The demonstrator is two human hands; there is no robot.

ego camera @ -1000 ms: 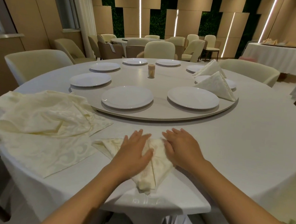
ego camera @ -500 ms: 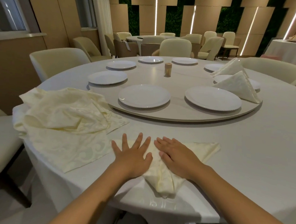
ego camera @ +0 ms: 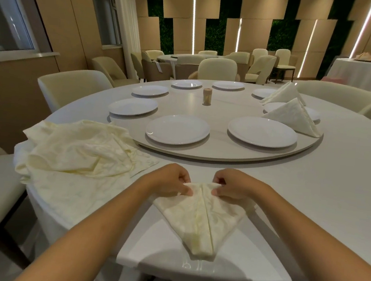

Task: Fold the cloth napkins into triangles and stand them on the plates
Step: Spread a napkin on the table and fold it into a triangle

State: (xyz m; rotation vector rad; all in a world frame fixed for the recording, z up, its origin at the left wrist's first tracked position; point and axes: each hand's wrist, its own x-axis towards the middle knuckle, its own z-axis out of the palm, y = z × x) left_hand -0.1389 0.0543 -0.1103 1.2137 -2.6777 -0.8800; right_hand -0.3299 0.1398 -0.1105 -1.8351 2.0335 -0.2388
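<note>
White round table (ego camera: 310, 197) carries turntable (ego camera: 213, 152), loose napkins (ego camera: 77, 152), folded napkin (ego camera: 202, 219).

Text: none readable anywhere.
Napkin (ego camera: 199, 218): woven pattern only, no lettering.
Plates (ego camera: 177, 128): plain white, unmarked.

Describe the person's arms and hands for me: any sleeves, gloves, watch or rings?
Both forearms are bare as far as the view shows; no sleeves reach into view. The left hand and right hand wear no gloves. No watch, bracelet or ring shows.
</note>
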